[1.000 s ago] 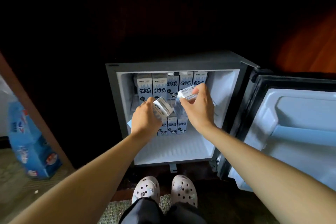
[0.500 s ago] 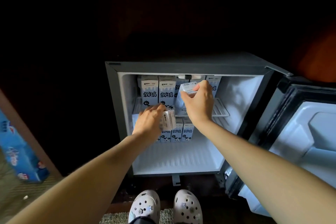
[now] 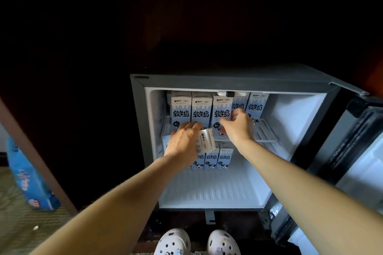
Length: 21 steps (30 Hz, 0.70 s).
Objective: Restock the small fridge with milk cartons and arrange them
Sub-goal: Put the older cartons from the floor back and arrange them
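3rd carton (image 3: 220,107) was since stood upright on top shelf (image 3: 266,131), gripped by r. hand (image 3: 238,128); tilted carton (image 3: 206,141) was clutched by l. hand (image 3: 182,141).

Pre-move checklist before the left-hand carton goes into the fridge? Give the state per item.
1. Left hand grips the small white-and-blue cardboard milk carton: ok.
2. That carton upright for shelving: not ok, it is tilted.
3. Free space on the white wire upper shelf, right end: ok.
4. Right hand clear of the shelf: not ok, it grips the third front-row carton.
5. Fridge door open wide: ok.
6. Room behind the front row: cannot tell.
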Motion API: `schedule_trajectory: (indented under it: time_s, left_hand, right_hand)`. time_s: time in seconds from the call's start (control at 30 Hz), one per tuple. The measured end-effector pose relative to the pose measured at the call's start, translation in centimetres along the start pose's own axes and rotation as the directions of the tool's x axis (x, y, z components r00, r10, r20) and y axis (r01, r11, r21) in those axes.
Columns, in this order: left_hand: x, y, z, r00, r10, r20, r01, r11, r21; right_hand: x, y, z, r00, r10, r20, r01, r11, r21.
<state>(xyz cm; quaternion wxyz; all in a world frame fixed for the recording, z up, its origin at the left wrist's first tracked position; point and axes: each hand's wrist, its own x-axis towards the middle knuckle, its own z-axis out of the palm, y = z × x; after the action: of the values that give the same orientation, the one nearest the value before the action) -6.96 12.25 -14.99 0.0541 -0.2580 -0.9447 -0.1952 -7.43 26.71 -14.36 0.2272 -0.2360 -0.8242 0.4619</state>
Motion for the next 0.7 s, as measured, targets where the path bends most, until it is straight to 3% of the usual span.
schedule_trajectory:
  time_s: [0.1,0.2,0.37,0.53,0.7]
  left_hand:
    - [0.2,0.0,-0.3,0.998,-0.047,-0.03,0.043,0.993,-0.112]
    - [0.2,0.3,-0.6,0.992,-0.123,-0.033,0.11,0.957,-0.268]
    - [0.3,0.5,-0.7,0.967,-0.254,0.005,0.231,0.873,-0.429]
    - [0.4,0.1,-0.6,0.946,-0.323,0.021,0.279,0.783,-0.556]
    - [-0.4,0.3,-0.9,0.923,-0.384,0.035,0.323,0.72,-0.614]
  right_hand:
    - [0.4,0.9,0.8,0.99,0.042,0.135,-0.034,0.998,-0.059]
    - [0.9,1.7,1.5,0.985,0.061,0.164,-0.049,0.996,-0.075]
    - [0.9,2.4,2.9,0.994,0.095,0.061,-0.096,0.995,0.009]
    - [1.1,3.8,3.5,0.999,-0.05,0.02,0.052,0.993,-0.103]
    - [0.8,3.6,2.3,1.0,0.0,-0.013,-0.002,0.985,-0.175]
